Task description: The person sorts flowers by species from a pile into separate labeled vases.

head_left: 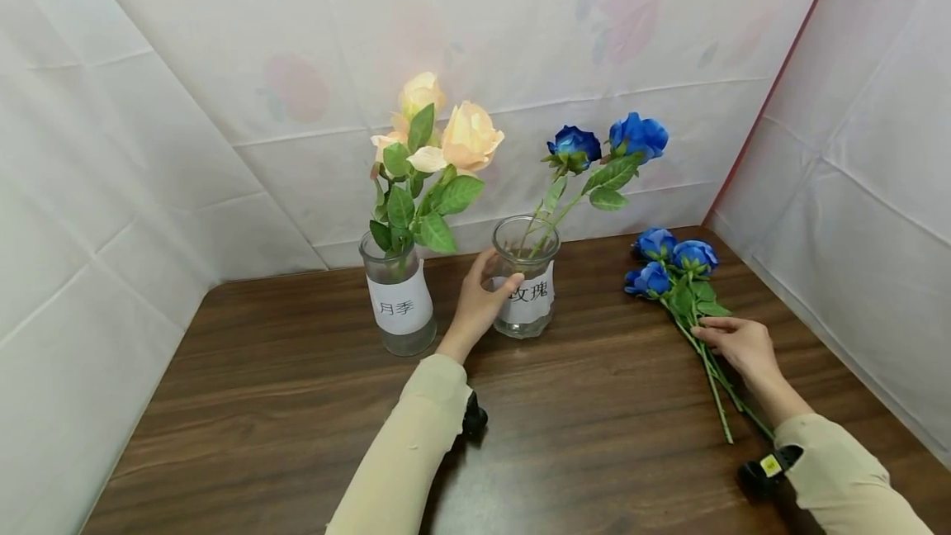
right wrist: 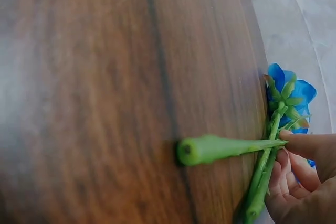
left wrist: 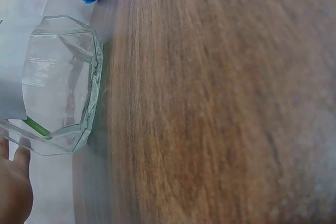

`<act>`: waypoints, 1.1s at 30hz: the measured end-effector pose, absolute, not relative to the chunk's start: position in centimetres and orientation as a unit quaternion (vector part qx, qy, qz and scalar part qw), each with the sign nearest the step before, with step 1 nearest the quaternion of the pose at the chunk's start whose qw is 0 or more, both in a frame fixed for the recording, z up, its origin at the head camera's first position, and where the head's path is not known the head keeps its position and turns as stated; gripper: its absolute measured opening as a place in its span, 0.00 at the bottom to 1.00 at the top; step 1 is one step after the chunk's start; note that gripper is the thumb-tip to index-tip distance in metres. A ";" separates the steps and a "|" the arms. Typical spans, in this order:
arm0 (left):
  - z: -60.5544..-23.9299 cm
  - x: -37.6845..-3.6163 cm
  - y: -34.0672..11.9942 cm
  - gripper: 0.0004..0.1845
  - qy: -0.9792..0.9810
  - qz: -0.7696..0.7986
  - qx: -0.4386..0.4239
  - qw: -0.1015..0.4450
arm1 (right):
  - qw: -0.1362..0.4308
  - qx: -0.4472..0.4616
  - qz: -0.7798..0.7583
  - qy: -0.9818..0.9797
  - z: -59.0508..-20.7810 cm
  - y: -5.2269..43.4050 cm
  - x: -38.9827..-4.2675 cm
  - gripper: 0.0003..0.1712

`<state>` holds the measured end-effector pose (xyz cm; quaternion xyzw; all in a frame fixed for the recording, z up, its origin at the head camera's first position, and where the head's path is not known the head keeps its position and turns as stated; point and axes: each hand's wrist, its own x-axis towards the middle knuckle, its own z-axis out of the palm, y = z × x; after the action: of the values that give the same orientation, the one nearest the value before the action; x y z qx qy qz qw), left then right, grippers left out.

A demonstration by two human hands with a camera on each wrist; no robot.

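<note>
My left hand (head_left: pixel 479 297) grips the left side of a labelled glass vase (head_left: pixel 523 327), thumb across the front and fingers reaching behind. Two blue roses (head_left: pixel 637 137) stand tilted to the right in that vase. In the left wrist view, the vase's faceted glass base (left wrist: pixel 58 85) shows a green stem end inside. On the right, my right hand (head_left: pixel 743 345) pinches a stem among several blue roses (head_left: pixel 648 279) lying on the table. Up close in the right wrist view, one green stem (right wrist: pixel 223 149) points toward the camera, between thumb and fingers.
Left of my left hand is another labelled glass vase (head_left: pixel 404 341) with peach roses (head_left: pixel 470 137) and green leaves. Both vases stand near the back of the brown wooden table (head_left: pixel 297 419). White cloth (head_left: pixel 223 48) hangs behind and at both sides.
</note>
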<state>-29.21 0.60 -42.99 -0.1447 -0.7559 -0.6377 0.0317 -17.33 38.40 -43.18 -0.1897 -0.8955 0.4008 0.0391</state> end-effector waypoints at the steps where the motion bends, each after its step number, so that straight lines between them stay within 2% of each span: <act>1: -43.0 -29.2 0.6 0.34 -0.756 -0.637 -0.145 0.032 | 0.036 -0.192 0.401 -0.895 -43.1 38.4 -17.4 0.32; 9: -43.2 -29.3 0.5 0.34 -0.759 -0.634 -0.147 0.031 | 0.024 -0.200 0.433 -0.879 -43.0 38.5 -17.6 0.30; 20: -43.1 -29.1 0.7 0.36 -0.754 -0.640 -0.146 0.024 | 0.032 -0.214 0.471 -0.855 -42.0 38.9 -16.8 0.35; 29: -43.1 -29.1 0.6 0.34 -0.756 -0.638 -0.141 0.026 | 0.083 -0.182 0.541 -0.817 -40.1 37.6 -16.5 0.35; 31: -43.1 -29.2 0.5 0.35 -0.757 -0.637 -0.142 0.026 | 0.097 -0.176 0.572 -0.795 -39.5 37.2 -16.4 0.29; 33: -43.1 -29.2 0.5 0.35 -0.758 -0.636 -0.141 0.026 | 0.108 -0.165 0.612 -0.766 -38.8 36.7 -16.2 0.18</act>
<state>-29.22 0.50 -43.11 -0.1405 -0.7585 -0.6358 0.0264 -16.19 36.69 -38.80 -0.1648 -0.7663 0.6115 0.1081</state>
